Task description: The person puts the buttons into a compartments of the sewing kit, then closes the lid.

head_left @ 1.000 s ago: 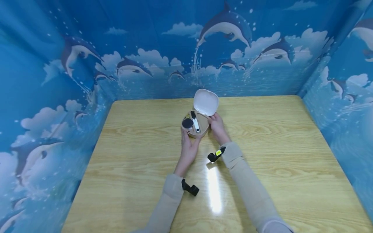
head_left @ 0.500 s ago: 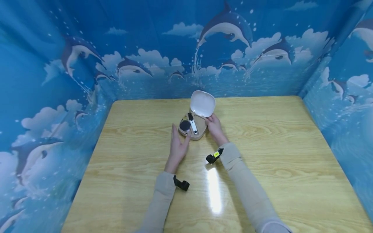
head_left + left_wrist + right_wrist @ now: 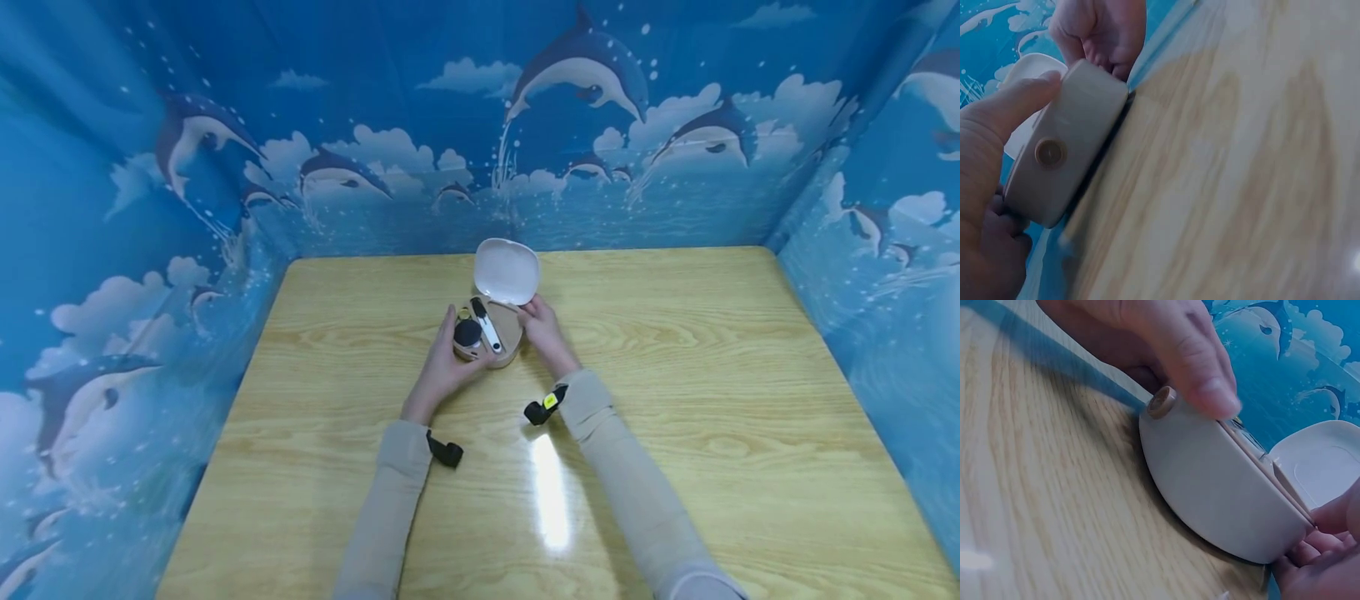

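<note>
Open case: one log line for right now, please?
lidded case: open | left hand: grips left side | right hand: grips right side | inside: black disc, slim tool

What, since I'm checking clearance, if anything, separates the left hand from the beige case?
Nothing visible: the left hand holds the beige case, its thumb at the near edge. The raised lid stands behind.

The case (image 3: 507,325) is sitting near the 12 o'clock edge of the table (image 3: 750,400), a curtain (image 3: 420,67) hanging beyond. Its lid (image 3: 507,270) is standing just past 12; the left hand (image 3: 441,368) is gripping at 8, the right hand (image 3: 547,335) at 3. Inside, a disc (image 3: 467,332) is lying at 9, a tool (image 3: 489,330) running from 11 to 5.
</note>
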The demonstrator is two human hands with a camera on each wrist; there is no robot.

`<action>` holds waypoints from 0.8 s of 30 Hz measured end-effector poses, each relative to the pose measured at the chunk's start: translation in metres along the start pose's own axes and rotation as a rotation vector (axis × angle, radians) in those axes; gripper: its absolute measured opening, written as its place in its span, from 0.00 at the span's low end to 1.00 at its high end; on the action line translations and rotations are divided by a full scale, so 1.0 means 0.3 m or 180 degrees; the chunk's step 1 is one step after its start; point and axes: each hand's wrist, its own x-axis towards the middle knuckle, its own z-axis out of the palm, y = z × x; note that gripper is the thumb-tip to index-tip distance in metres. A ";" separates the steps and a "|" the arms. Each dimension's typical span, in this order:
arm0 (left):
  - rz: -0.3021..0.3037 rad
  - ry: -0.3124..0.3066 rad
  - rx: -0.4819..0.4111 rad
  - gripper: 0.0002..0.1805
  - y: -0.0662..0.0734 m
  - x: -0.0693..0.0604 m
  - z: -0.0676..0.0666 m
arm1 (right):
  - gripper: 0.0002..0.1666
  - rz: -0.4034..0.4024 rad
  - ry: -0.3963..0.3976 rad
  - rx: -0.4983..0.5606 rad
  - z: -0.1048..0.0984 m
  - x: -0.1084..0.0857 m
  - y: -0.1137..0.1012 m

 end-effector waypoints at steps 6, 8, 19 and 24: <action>0.0202 -0.0074 -0.0005 0.69 -0.019 0.010 -0.018 | 0.29 -0.0027 -0.0034 -0.0147 0.008 -0.008 0.002; 0.0215 -0.0091 0.0002 0.70 -0.022 0.011 -0.020 | 0.28 -0.0038 -0.0043 -0.0204 0.010 -0.011 0.003; 0.0187 0.0085 0.0132 0.70 -0.023 -0.012 -0.007 | 0.26 -0.0155 0.0034 -0.0400 0.033 -0.036 0.016; 0.0160 0.0158 0.0161 0.71 -0.021 -0.028 0.006 | 0.28 -0.0068 0.0064 -0.0530 0.058 -0.069 -0.007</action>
